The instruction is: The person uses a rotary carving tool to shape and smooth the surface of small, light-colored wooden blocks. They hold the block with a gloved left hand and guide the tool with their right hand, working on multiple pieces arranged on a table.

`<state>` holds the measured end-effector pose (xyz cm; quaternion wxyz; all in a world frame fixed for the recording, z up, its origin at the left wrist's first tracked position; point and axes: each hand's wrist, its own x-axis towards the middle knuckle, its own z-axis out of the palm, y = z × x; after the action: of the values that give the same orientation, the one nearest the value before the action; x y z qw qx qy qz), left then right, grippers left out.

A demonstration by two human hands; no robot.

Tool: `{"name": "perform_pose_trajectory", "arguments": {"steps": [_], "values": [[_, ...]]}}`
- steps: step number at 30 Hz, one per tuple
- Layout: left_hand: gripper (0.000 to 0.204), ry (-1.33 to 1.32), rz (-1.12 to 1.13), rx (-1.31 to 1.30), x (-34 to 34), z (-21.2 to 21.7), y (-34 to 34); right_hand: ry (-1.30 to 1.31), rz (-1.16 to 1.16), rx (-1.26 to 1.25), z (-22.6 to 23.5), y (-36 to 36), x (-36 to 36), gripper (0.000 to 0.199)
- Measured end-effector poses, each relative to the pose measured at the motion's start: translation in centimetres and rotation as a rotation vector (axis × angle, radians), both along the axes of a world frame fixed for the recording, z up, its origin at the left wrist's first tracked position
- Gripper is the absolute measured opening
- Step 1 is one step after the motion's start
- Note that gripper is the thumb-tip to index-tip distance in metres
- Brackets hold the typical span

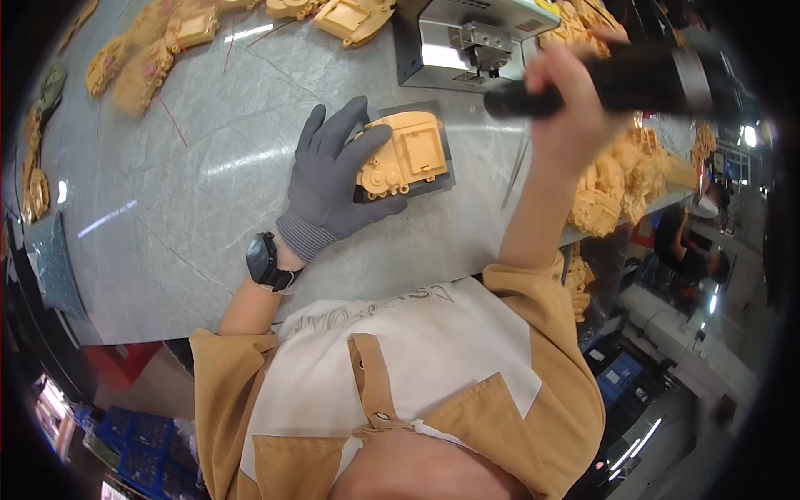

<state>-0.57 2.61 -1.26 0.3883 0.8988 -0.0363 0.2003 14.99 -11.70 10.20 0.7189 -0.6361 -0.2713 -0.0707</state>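
Note:
My left hand [337,167] wears a grey knit glove, its fingers and thumb closed around the left side of a yellow-orange plastic housing [422,152]. The housing has a rectangular recess and round bosses, and it rests on a dark square pad [447,173] on the grey table. Up and to the right, my bare right hand [573,104] grips a thick black cylindrical tool [658,82] with a light band around it. This tool is held above the table, apart from the housing. Motion smears it, so its exact kind cannot be made out.
Behind the right hand stands a grey metal machine [433,50] with a clamp-like fixture. More yellow-orange housings [354,21] lie along the table's far edge. A heap of them [621,179] sits at the right. Blue crates [137,442] are on the floor at lower left.

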Motion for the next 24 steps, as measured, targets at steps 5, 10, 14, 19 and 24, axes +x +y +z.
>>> {"name": "perform_pose_trajectory", "arguments": {"steps": [5, 10, 14, 19, 24], "values": [[0.081, 0.021, 0.023, 0.038, 0.3, -0.5, -0.3, -0.056, 0.205, 0.207, 0.4, -2.4, -5.7, 0.051], [0.084, 0.08, 0.027, 0.069, 1.2, -0.4, -1.1, -0.069, 0.156, 0.138, -0.3, -3.0, -6.8, 0.05], [0.083, 0.054, 0.029, 0.06, 1.3, -0.6, -1.2, -0.046, 0.123, 0.14, -0.7, -3.1, -6.3, 0.05], [0.083, 0.04, 0.019, 0.036, 1.3, -0.8, -1.0, 0.008, 0.084, 0.116, -1.3, -2.6, -6.0, 0.047], [0.084, 0.027, 0.013, 0.029, 1.3, -0.9, -1.0, 0.008, 0.103, 0.114, -1.3, -2.3, -5.7, 0.046]]}}
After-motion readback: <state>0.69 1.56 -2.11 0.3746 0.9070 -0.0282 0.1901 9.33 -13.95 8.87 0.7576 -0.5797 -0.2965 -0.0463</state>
